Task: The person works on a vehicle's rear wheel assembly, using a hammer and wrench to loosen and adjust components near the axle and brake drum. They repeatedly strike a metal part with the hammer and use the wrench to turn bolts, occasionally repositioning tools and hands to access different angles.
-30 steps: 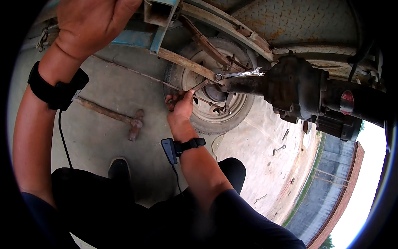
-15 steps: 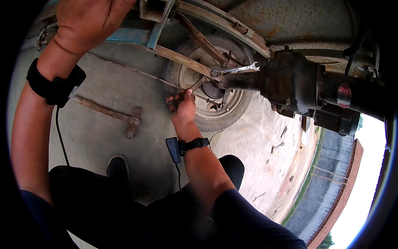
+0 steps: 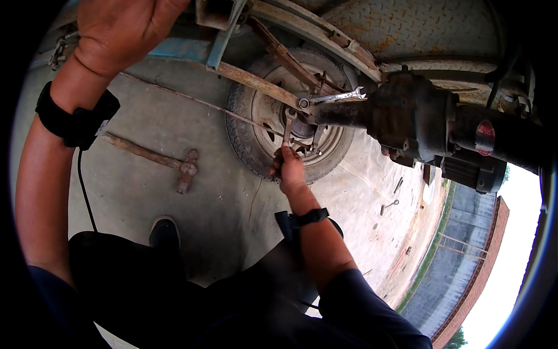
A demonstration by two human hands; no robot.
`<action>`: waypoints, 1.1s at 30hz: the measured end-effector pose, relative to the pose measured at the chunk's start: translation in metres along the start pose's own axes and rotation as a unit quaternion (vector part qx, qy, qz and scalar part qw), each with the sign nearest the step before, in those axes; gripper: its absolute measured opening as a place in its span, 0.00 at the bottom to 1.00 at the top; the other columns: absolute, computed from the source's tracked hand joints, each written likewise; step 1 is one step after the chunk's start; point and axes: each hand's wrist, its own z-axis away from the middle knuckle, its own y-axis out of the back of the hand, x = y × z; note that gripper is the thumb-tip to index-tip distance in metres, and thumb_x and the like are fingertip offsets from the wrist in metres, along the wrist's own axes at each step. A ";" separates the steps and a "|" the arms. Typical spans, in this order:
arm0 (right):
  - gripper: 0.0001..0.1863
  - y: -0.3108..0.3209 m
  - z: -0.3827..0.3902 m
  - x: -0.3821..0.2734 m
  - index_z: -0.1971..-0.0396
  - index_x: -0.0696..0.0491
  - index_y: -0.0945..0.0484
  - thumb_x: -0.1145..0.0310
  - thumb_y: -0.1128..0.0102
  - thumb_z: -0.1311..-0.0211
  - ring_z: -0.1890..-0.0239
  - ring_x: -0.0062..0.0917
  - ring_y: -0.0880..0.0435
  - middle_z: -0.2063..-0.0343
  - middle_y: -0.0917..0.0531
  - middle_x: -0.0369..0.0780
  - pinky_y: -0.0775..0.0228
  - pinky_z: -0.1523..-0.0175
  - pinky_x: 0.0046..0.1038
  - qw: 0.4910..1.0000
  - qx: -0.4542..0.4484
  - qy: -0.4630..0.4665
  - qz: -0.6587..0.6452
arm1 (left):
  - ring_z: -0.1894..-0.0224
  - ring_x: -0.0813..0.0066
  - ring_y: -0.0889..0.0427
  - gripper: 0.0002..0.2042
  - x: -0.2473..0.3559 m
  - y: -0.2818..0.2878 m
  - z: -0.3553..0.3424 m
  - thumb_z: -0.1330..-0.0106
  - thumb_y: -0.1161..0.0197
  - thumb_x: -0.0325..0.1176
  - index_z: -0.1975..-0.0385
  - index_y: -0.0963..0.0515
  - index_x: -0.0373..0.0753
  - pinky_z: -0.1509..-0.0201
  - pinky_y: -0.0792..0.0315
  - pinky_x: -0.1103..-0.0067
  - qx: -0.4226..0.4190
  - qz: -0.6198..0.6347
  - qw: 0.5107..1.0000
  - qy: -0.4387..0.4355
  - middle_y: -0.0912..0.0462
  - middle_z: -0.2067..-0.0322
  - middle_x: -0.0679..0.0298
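My right hand (image 3: pixel 289 167) is closed around the lower end of a wrench (image 3: pixel 288 132), whose upper end meets the axle parts by the wheel hub. Above it a shiny combination wrench (image 3: pixel 340 97) lies across the axle, its ring end on a bolt by the leaf spring and its open end toward the dark axle housing (image 3: pixel 407 113). The wheel (image 3: pixel 244 142) stands behind the right hand. At the upper left, my left hand (image 3: pixel 125 38) is raised beside the vehicle frame; its fingers run out of the picture, so their grip is hidden.
A wooden-handled hammer (image 3: pixel 187 171) lies on the concrete floor at left. A thin rusty rod (image 3: pixel 192 100) runs from the frame toward the wheel. Overhead are frame rails (image 3: pixel 250 81) and a rusty plate (image 3: pixel 418 29). Loose tools (image 3: pixel 389 206) lie on the ground at right.
My right hand has moved right and toward me, swinging its wrench from a slant to nearly upright in the picture. My left hand has stayed almost still.
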 end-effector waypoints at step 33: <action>0.24 0.047 -0.020 -0.047 0.71 0.56 0.25 0.47 0.45 0.30 0.84 0.30 0.23 0.85 0.26 0.39 0.28 0.75 0.33 0.985 -0.164 -0.046 0.035 | 0.70 0.53 0.28 0.16 -0.006 -0.006 0.004 0.31 0.48 0.41 0.63 0.24 0.32 0.64 0.35 0.66 -0.003 0.032 0.999 -0.014 0.26 0.70 0.53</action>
